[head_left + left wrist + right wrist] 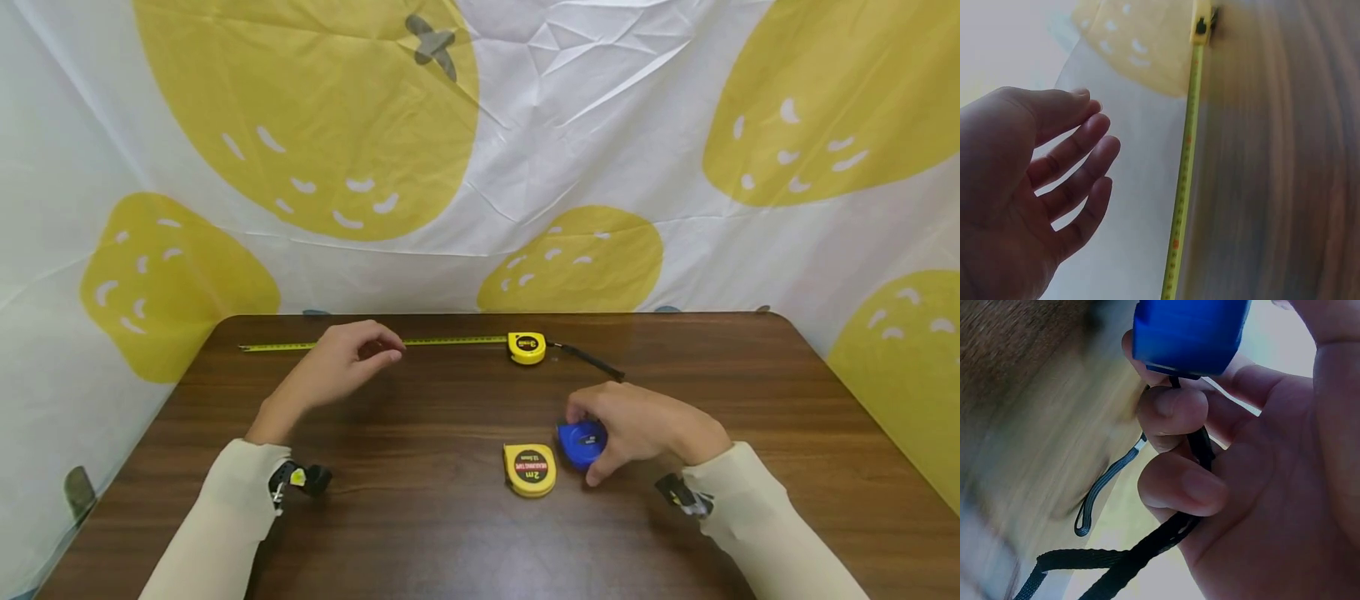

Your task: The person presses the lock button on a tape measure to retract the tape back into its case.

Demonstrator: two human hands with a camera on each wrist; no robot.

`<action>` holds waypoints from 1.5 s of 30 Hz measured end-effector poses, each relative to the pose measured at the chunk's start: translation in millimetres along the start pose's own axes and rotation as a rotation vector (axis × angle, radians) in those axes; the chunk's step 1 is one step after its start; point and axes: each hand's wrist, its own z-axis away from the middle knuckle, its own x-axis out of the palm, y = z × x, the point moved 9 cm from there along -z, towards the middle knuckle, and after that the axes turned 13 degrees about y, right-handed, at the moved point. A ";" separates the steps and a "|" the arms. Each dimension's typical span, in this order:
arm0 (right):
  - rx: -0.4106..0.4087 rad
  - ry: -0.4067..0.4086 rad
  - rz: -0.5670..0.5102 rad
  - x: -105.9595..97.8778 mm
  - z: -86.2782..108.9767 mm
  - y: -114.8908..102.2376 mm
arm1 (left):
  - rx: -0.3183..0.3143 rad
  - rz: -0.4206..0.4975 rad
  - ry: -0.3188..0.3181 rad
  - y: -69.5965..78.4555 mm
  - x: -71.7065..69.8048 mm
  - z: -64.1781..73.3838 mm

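Note:
My right hand [637, 425] grips a blue tape measure [581, 442] between thumb and fingers, just above or on the table. In the right wrist view, the blue case [1191, 337] sits at the fingertips and its black strap [1141, 559] runs past the curled fingers. Beside it lies a yellow 2m tape measure [531, 471], face up. My left hand [341, 358] hovers with bent, loose fingers and nothing in them, near the pulled-out blade [453, 340] of a yellow 3m tape measure [527, 348]. In the left wrist view, hand [1029, 175] and blade [1185, 169] are apart.
The brown wooden table [390, 533] has its far edge against a white cloth [360, 279] with yellow fruit prints. A black strap [592, 362] trails right from the 3m tape measure. The blade's end hook [242, 347] lies at the far left.

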 end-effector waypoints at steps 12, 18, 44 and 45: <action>0.017 -0.024 -0.021 3.6 0.9 1.4 | -0.080 -0.111 0.043 -27.7 -33.1 2.6; 0.038 -0.032 -0.032 5.2 1.6 3.9 | -0.095 -0.141 0.055 -36.1 -42.9 4.8; 0.071 0.008 -0.116 -11.4 7.0 17.6 | -0.262 -0.222 0.115 -80.2 -89.3 23.4; 0.062 0.023 -0.122 -13.7 6.7 18.2 | -0.268 -0.224 0.114 -81.8 -90.0 24.1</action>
